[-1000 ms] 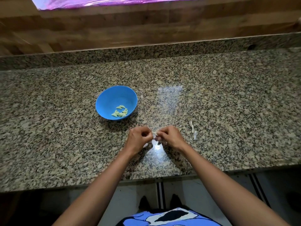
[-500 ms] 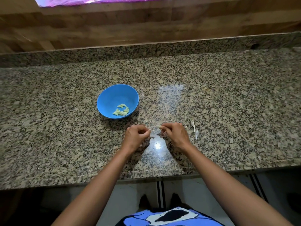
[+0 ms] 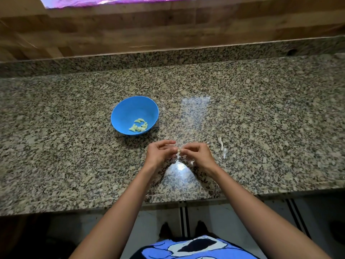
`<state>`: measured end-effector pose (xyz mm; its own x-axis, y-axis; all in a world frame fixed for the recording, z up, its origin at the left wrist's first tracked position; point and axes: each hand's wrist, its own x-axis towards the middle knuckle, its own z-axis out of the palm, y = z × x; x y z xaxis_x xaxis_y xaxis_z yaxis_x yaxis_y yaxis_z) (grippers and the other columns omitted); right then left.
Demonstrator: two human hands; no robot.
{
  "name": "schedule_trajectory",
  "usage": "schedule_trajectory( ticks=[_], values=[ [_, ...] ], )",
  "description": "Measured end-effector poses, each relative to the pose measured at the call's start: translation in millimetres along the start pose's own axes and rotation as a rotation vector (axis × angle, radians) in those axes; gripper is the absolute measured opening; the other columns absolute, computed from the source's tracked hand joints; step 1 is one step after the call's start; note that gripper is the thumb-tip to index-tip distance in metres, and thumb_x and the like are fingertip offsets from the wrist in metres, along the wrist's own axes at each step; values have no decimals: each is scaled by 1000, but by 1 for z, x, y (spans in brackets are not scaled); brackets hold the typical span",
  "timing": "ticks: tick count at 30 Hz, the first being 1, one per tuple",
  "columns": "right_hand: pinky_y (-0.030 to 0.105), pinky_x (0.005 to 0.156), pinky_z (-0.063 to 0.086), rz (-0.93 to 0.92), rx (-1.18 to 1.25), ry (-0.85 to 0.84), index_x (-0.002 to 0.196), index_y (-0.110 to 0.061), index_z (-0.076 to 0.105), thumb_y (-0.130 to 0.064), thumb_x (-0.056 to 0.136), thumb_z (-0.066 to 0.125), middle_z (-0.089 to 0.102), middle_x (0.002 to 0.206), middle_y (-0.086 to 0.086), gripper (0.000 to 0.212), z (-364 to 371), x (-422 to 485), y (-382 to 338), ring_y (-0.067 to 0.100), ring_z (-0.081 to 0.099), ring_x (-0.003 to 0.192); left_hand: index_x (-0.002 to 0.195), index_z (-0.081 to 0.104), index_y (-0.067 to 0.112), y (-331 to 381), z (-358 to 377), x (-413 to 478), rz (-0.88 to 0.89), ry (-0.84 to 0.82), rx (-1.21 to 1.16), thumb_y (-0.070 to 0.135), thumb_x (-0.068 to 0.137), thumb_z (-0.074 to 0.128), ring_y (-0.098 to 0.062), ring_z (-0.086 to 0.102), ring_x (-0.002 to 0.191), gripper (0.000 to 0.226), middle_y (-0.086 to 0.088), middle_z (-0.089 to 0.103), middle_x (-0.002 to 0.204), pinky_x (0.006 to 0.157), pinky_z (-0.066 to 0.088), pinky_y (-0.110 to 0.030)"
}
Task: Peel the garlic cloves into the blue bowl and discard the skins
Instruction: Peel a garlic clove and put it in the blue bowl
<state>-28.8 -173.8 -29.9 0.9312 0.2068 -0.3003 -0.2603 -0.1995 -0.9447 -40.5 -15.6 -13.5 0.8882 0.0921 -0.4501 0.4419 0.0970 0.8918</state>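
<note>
at centre frame, the left hand (image 3: 160,153) and right hand (image 3: 198,156) are meeting over the granite counter (image 3: 74,146), curled fingers (image 3: 167,142) pinching one garlic clove (image 3: 178,151), likely so one is steadying while the other is tearing skin. loose skins (image 3: 222,146) are lying just right, awaiting discard. farther up-left, the blue bowl (image 3: 128,111) is holding peeled cloves (image 3: 139,126) within reach.

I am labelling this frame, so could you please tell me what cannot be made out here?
Head view, garlic clove between the left hand and right hand: fingertips cover it, so remaining skin is unclear.
Head view, peeled cloves in the blue bowl: too small and bunched to count.
Head view, skins on the counter: small, pale; their number is unclear.
</note>
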Motion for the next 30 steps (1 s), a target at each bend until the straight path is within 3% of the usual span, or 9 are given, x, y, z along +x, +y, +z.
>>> schedule_trajectory(
  ticks=[6, 10, 12, 15, 19, 22, 25, 27, 30],
  values=[
    [15, 38, 34, 206, 217, 198, 91, -5, 69, -15, 88, 60, 70, 78, 11, 14, 3, -4, -1, 9, 48, 43, 100, 67, 2, -6, -20, 3, -8, 199, -116, -3, 80, 67, -19, 70, 75, 21, -12, 72, 91, 64, 56, -20],
    [16, 39, 39, 195, 178, 336, 84, -6, 68, -20, 89, 59, 68, 69, 8, 17, -9, -8, 3, 10, 49, 42, 106, 69, 12, -22, -48, 6, 193, 424, 418, 11, 86, 66, -14, 66, 88, 20, -1, 71, 99, 68, 52, -18],
    [18, 42, 46, 242, 238, 366, 86, -2, 67, -18, 88, 61, 68, 72, 11, 17, -16, -11, 4, 14, 55, 47, 117, 64, 14, -31, -43, 1, 381, 444, 701, 14, 91, 58, -14, 61, 102, 27, 0, 65, 117, 84, 53, -26],
    [18, 46, 52, 294, 367, 423, 85, -1, 66, -16, 87, 62, 67, 72, 12, 15, -23, -18, 8, 15, 60, 51, 140, 41, 21, -37, -3, -9, 566, 157, 846, 21, 100, 38, -4, 32, 133, 40, 12, 33, 143, 112, 26, -27],
    [18, 51, 54, 297, 496, 569, 91, -4, 65, -12, 86, 62, 67, 77, 11, 11, -36, -31, 15, 14, 62, 57, 151, 3, 23, -49, 49, 7, 443, -107, 922, 34, 104, 24, -6, 0, 143, 53, 8, 0, 156, 116, 5, -25],
    [16, 51, 53, 317, 579, 668, 96, -1, 65, -12, 86, 62, 68, 79, 11, 15, -52, -37, 22, 14, 65, 59, 143, 39, 16, -54, 62, 10, 598, -158, 1002, 16, 100, 44, -17, 31, 139, 43, -2, 35, 150, 114, 23, -28],
    [16, 53, 54, 329, 667, 692, 98, -3, 64, -8, 87, 60, 67, 85, 11, 13, -64, -44, 22, 13, 66, 64, 103, 71, 8, -56, 57, 4, 871, -167, 1075, 5, 87, 63, -21, 63, 96, 18, -8, 69, 106, 83, 55, -36],
    [19, 59, 56, 348, 795, 607, 100, -1, 61, -3, 89, 55, 64, 92, 12, 12, -64, -49, 17, 15, 66, 76, 89, 72, 11, -42, 66, -3, 708, -89, 870, 2, 85, 64, -5, 60, 75, 14, 3, 68, 88, 68, 52, -19],
    [27, 69, 58, 411, 985, 464, 102, 0, 60, 1, 91, 49, 63, 99, 17, 15, -57, -52, 11, 21, 63, 89, 99, 70, 10, -17, 102, -11, 539, -46, 573, 3, 84, 66, 7, 57, 76, 17, 11, 63, 90, 72, 49, -6]
  ],
)
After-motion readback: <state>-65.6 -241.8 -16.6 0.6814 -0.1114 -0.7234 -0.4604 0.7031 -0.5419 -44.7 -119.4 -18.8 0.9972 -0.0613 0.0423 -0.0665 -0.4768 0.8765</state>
